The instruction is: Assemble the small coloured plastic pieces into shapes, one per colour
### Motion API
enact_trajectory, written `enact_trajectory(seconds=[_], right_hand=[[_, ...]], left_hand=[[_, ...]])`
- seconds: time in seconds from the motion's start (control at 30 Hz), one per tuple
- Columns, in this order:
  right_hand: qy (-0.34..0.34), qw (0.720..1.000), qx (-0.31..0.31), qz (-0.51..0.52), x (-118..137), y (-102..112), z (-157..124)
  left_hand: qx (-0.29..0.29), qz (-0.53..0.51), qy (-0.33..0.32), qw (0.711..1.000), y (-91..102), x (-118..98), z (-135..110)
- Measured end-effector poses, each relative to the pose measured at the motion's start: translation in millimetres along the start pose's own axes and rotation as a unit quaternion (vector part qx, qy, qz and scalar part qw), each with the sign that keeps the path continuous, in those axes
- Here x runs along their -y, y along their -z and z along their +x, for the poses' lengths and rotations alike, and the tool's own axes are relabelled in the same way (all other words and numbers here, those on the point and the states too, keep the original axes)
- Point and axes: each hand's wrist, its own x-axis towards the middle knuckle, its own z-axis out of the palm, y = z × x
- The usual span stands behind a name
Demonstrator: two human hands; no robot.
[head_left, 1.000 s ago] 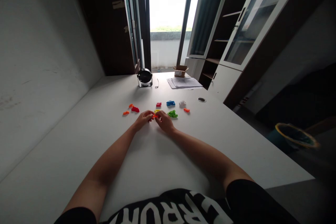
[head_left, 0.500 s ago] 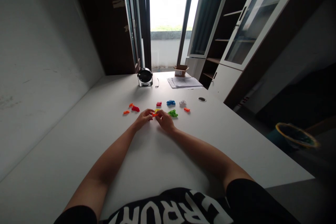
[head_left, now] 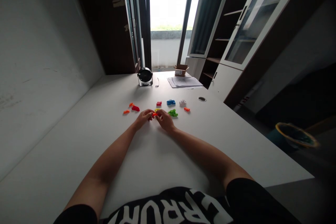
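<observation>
From my end, the white desk (head_left: pixel 105 140) carries everything, and both forearms lie along it, I judge for steadiness. My left hand (head_left: pixel 143 118) and right hand (head_left: pixel 164 119) meet mid-desk, the fingertips of both pinched narrow on one small orange piece (head_left: pixel 154 114). The green piece (head_left: pixel 172 113), red piece (head_left: pixel 135 108) and blue piece (head_left: pixel 170 102) lie fanned just beyond, within easy reach.

Both hands (head_left: pixel 154 119) pinch small orange piece (head_left: pixel 154 114); coloured pieces (head_left: pixel 172 112) scattered beyond.
</observation>
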Motion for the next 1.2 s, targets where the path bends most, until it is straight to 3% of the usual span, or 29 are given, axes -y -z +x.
enact_trajectory(seconds=[0.7, 0.83, 0.97, 1.07, 1.2], right_hand=[[-0.015, 1.000, -0.008, -0.022, -4, 5, 5], [-0.045, 0.997, -0.052, -0.026, -20, 25, 18], [-0.097, 0.984, -0.108, -0.102, -51, 63, 31], [-0.129, 0.955, -0.138, -0.227, -74, 89, 30], [-0.192, 0.913, -0.097, -0.347, -97, 103, 24]], left_hand=[[0.014, -0.021, -0.008, 1.000, -0.8, 1, -1], [0.001, -0.033, 0.010, 0.999, -0.2, 2, 1], [0.004, -0.032, 0.018, 0.999, 0.2, 3, 1], [0.010, -0.028, 0.014, 0.999, 0.2, 3, 1], [0.020, -0.027, 0.010, 0.999, -0.3, 0, 0]])
